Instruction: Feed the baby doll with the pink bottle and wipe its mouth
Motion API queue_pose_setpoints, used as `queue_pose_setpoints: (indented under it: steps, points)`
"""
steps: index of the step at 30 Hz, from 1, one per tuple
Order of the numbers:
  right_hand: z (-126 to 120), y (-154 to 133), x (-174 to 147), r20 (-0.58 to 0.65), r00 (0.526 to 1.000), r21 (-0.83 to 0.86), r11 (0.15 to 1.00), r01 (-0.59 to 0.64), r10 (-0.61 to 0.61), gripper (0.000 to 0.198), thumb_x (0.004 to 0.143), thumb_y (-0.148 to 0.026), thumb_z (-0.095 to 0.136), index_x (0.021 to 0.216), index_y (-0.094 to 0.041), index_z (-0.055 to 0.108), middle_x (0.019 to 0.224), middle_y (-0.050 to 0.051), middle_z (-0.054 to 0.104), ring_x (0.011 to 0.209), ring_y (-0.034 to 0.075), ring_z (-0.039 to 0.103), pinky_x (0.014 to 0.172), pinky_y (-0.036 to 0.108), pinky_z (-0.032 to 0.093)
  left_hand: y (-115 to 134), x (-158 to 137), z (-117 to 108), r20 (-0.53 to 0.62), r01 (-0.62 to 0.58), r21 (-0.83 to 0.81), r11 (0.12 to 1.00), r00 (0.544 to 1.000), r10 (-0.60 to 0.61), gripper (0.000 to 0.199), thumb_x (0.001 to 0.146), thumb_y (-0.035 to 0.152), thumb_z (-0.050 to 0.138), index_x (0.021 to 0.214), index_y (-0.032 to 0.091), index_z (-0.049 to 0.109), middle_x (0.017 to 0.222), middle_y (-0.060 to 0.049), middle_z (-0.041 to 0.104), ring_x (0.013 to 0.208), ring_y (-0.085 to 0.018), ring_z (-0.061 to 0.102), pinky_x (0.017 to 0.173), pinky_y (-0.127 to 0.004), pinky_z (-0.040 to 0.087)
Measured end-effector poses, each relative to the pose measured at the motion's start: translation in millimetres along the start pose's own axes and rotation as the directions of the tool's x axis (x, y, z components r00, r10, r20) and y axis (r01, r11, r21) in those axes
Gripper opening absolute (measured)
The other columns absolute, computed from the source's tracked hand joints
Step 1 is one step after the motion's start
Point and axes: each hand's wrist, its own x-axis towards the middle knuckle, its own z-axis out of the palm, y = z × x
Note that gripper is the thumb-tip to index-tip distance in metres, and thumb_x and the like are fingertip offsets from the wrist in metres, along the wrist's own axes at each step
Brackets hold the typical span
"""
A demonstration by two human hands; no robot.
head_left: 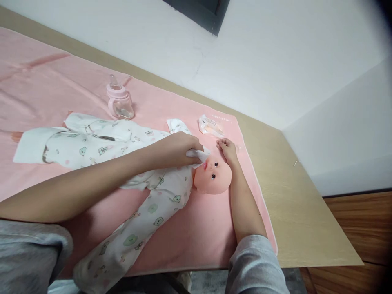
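Observation:
A baby doll [219,181] lies on its back on a pink blanket [196,228], its bald head to the right. It wears a white printed outfit [153,208] with long sleeves. My left hand [179,149] reaches across the doll's chest, its fingers closed on a white wipe [200,155]. The wipe lies against the doll's chin, close beside the mouth. Beyond the head, my right hand [228,150] rests on the blanket with loosely bent fingers and nothing seen in them. My right forearm runs along the top of the doll's head.
A small clear wrapper [211,125] lies just past my right hand. Farther left stands a pink-topped baby bottle [121,100] with a handle. The wooden table [294,212] shows along the blanket's right and back edges, against a white wall [260,61].

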Motion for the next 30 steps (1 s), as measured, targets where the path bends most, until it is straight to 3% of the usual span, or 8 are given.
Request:
queue_pose_setpoints:
  steps: [5, 18, 25, 30]
  points:
    - [0, 0, 0, 0.004, 1.0, 0.004, 1.0, -0.001, 0.001, 0.007, 0.076, -0.021, 0.057, 0.08, -0.018, 0.063, 0.087, 0.002, 0.068, 0.078, 0.012, 0.064, 0.083, 0.028, 0.054, -1, 1, 1, -0.018, -0.03, 0.035, 0.999, 0.999, 0.031, 0.019, 0.082, 0.026, 0.056, 0.067, 0.018, 0.063, 0.07, 0.0, 0.057, 0.066, -0.014, 0.052, 0.061, -0.027, 0.033]
    - [-2, 4, 2, 0.008, 1.0, -0.011, 1.0, 0.014, -0.014, 0.009, 0.076, -0.023, 0.057, 0.08, -0.018, 0.063, 0.088, 0.002, 0.068, 0.076, 0.012, 0.063, 0.085, 0.03, 0.053, -1, 0, 3, -0.042, -0.051, 0.02, 0.999, 0.998, 0.051, 0.022, 0.087, 0.019, 0.056, 0.092, 0.021, 0.077, 0.087, -0.002, 0.065, 0.08, -0.016, 0.061, 0.07, -0.026, 0.039]
    - [-2, 6, 3, 0.014, 0.999, -0.036, 0.999, 0.031, -0.031, 0.012, 0.076, -0.027, 0.057, 0.082, -0.018, 0.063, 0.09, 0.003, 0.069, 0.076, 0.013, 0.063, 0.087, 0.032, 0.053, 5, -2, 0, -0.056, -0.001, -0.038, 0.999, 0.998, -0.001, 0.043, 0.078, 0.0, 0.046, 0.098, 0.022, 0.077, 0.091, 0.0, 0.066, 0.082, -0.013, 0.061, 0.071, -0.022, 0.041]
    - [-4, 9, 5, 0.02, 0.998, -0.044, 0.997, 0.057, -0.056, 0.013, 0.074, -0.029, 0.061, 0.081, -0.018, 0.064, 0.091, 0.004, 0.07, 0.079, 0.014, 0.063, 0.088, 0.034, 0.054, 9, -5, 0, -0.077, -0.068, -0.111, 0.991, 0.995, 0.059, 0.035, 0.081, 0.003, 0.051, 0.094, 0.022, 0.077, 0.088, 0.001, 0.064, 0.075, -0.011, 0.059, 0.07, -0.021, 0.04]
